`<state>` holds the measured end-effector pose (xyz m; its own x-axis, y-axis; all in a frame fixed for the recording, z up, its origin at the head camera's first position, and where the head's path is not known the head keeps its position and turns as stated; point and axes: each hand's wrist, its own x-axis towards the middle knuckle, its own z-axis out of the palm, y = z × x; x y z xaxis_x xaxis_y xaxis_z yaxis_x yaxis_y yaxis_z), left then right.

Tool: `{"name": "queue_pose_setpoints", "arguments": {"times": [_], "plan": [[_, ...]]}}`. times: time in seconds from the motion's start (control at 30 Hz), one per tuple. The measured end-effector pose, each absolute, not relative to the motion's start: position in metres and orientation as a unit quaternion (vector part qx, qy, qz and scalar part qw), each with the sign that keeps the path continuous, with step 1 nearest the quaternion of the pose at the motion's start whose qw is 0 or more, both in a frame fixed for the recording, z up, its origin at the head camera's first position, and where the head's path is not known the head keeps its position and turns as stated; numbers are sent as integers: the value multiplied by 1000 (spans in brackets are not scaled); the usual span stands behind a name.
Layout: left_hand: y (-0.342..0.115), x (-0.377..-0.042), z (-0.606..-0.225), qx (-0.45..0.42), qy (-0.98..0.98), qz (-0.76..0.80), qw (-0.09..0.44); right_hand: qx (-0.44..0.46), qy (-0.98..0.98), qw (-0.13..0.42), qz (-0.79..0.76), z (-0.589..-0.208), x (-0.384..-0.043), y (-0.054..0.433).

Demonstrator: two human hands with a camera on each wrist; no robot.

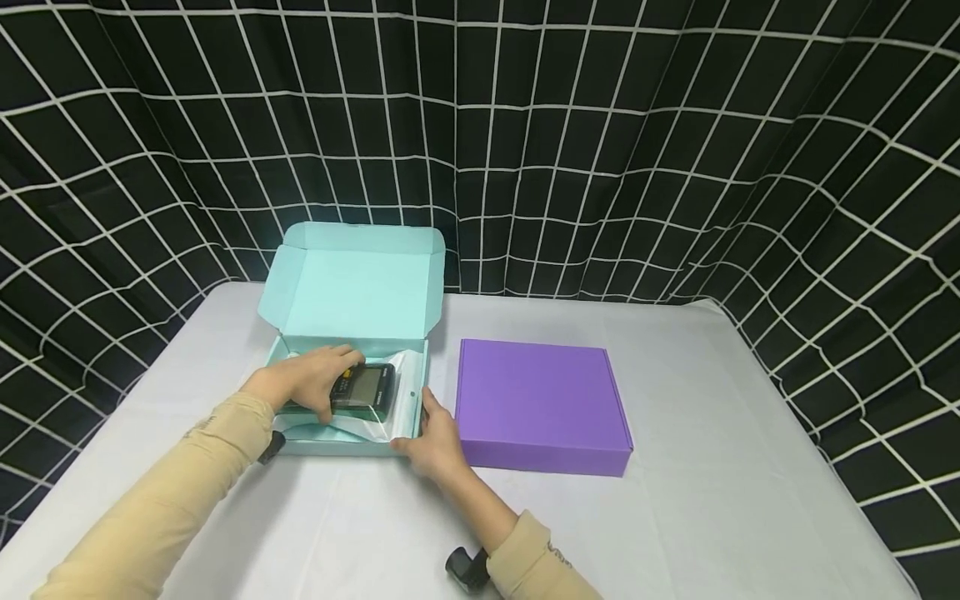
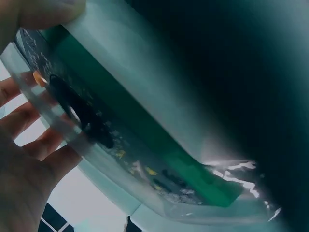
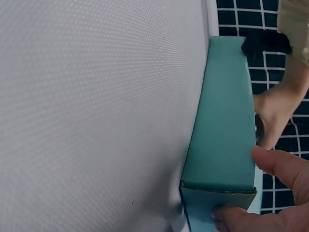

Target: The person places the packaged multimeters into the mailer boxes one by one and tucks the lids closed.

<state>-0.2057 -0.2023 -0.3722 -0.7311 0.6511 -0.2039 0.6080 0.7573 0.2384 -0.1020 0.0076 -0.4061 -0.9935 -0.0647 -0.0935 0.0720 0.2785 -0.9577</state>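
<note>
A teal cardboard box point(image 1: 337, 447) stands at left of centre on the table, its lid point(image 1: 360, 287) raised at the back. My left hand point(image 1: 309, 379) reaches into it and grips a multimeter point(image 1: 369, 386), thumb on the near side and fingers over the far side. The meter has a dark face, a grey display, a round dial and green sides point(image 2: 154, 135). Clear plastic wrapping point(image 1: 408, 371) surrounds it. My right hand point(image 1: 438, 437) holds the box at its front right corner, thumb at the top edge and fingers against the right side point(image 3: 212, 205).
A closed purple box point(image 1: 540, 392) lies just right of the teal one, beside my right hand. White cloth point(image 1: 720, 467) covers the table. A black curtain with a white grid point(image 1: 570, 150) hangs behind and at both sides.
</note>
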Motion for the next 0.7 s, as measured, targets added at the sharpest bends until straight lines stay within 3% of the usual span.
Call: {"name": "queue_pose_setpoints", "arguments": {"times": [0.53, 0.7], "plan": [[-195, -206, -373, 299, 938, 48, 170, -4, 805, 57, -590, -404, -106, 7], [-198, -201, -371, 286, 935, 100, 184, -37, 837, 106, -536, -393, -111, 21]]}}
